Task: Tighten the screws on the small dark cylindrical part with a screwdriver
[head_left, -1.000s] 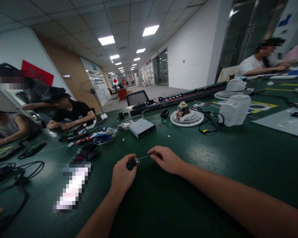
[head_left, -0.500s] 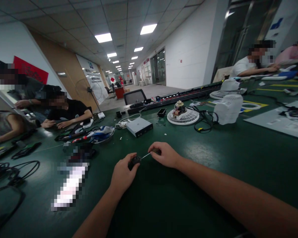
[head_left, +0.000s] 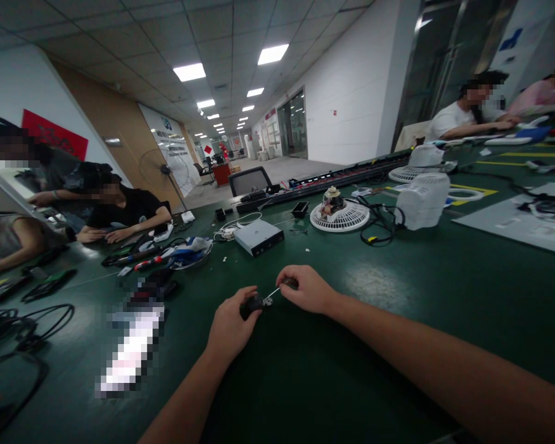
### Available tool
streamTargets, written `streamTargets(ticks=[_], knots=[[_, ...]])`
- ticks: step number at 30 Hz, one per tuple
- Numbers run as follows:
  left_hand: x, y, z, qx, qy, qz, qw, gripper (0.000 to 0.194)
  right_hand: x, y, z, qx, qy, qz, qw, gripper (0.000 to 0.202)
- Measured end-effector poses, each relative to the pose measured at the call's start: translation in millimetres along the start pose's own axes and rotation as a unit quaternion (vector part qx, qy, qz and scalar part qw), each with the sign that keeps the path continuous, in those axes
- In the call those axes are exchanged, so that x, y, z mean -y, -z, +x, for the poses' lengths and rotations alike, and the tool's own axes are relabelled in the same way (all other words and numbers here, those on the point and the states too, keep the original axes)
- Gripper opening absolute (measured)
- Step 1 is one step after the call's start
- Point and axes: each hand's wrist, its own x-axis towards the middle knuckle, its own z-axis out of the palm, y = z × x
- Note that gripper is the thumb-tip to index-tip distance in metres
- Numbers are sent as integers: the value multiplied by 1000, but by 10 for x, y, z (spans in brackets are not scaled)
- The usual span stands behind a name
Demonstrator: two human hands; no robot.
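Near the middle of the green table, my left hand (head_left: 234,320) grips a small black part (head_left: 253,303) between thumb and fingers. A small metal piece (head_left: 269,301) shows at the right end of this part. My right hand (head_left: 305,288) is closed around the dark handle of a screwdriver (head_left: 272,293). Its thin bright shaft slants down to the left, and the tip meets or lies very near the black part; actual contact I cannot tell. Beyond both hands sits a silver, box-shaped disc drive (head_left: 259,238).
A white fan grille with a motor (head_left: 340,216) and a white plastic housing (head_left: 423,200) stand at the back right. Black cables (head_left: 28,327) and a pixelated bright object (head_left: 132,351) lie left. Several people sit around the green table (head_left: 314,376).
The black part in my left hand has turned slightly, and its metal end shows more now. The screwdriver stays in my right hand, nearly in the same place.
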Motion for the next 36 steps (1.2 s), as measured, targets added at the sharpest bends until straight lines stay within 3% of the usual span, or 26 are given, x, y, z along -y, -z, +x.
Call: streamTargets(ticks=[7,14,18,22,26,30,33,36], knots=[[80,6,13,-24,7,0,1000,48,-28,57,-7,82,48,-74,993,17],[57,7,17,-34,-1,6,999,43,111,114,14,86,80,-253,960,10],[1,49,17,-59,4,5,998,38,165,104,26,133,72,-325,934,19],[-13,73,18,-64,5,8,998,37,171,52,15,142,33,-342,928,14],[12,77,25,-95,33,10,995,40,103,-10,-7,97,-58,-296,948,16],[20,79,35,-119,60,3,991,47,70,-104,7,47,-110,-145,982,18],[12,71,45,-120,57,20,991,43,92,-196,44,61,-109,-58,990,23],[13,60,53,-110,33,41,993,41,93,-266,68,104,-77,-64,990,23]])
